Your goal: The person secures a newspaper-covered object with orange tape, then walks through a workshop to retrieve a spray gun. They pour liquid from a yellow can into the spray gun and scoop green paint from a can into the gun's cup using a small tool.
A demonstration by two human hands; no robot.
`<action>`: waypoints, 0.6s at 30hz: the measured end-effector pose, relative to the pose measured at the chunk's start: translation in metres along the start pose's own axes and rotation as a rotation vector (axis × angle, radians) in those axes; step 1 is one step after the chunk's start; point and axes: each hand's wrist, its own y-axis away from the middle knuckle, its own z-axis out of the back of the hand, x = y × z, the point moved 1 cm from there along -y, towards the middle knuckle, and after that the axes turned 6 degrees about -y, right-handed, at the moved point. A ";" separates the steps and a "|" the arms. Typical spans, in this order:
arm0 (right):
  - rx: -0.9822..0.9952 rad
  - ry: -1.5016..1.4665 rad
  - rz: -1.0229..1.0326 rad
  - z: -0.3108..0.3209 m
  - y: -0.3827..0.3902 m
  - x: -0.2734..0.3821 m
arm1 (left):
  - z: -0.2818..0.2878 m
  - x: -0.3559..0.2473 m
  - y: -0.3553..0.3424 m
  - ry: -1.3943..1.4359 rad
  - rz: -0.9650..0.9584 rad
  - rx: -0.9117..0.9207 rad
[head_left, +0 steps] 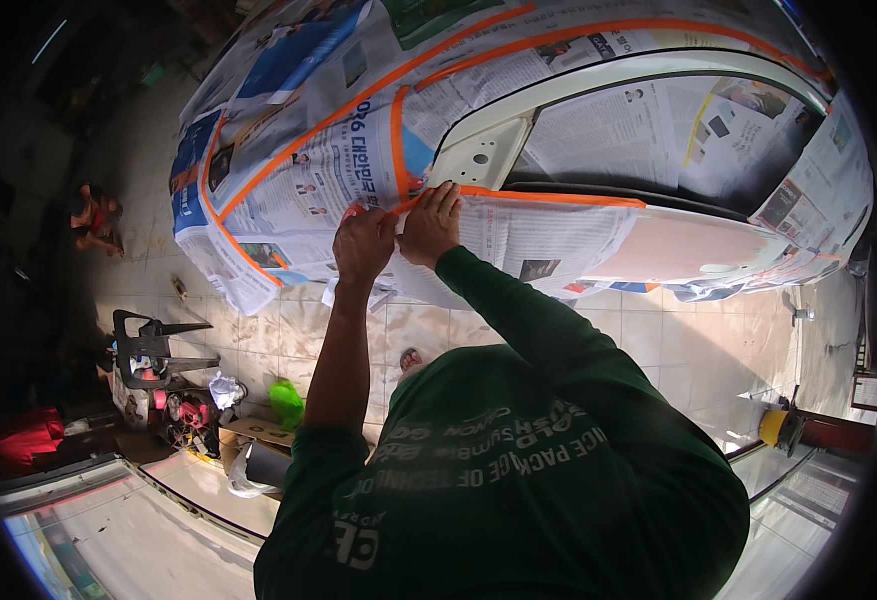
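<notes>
A car [684, 262] is covered in newspaper sheets [584, 130], edged with strips of orange tape [559, 197]. My left hand [364, 243] pinches orange tape at the lower edge of the paper, left of the door's window opening. Right beside it, my right hand [429, 228] has its fingers bent together on that tape line, at the top of a hanging newspaper sheet [529, 255]. What exactly lies under my right fingertips is hidden. A bare cream door panel [484, 150] shows just above my hands.
A dark plastic chair [144, 350] lies at the left among a cardboard box [249, 440], a green bag [289, 405] and clutter on the tiled floor [409, 325]. Another person [99, 220] is low down at the far left. A yellow-and-red object [779, 425] is at the lower right.
</notes>
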 end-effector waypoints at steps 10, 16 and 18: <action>-0.111 -0.139 0.275 0.000 0.019 -0.031 | -0.017 0.032 -0.016 -0.125 -0.014 -0.057; 0.011 -0.086 0.114 0.006 0.016 -0.012 | -0.023 0.030 -0.027 -0.181 0.194 0.037; 0.015 -0.062 0.103 0.006 0.015 -0.014 | -0.018 0.028 -0.032 -0.220 0.291 0.128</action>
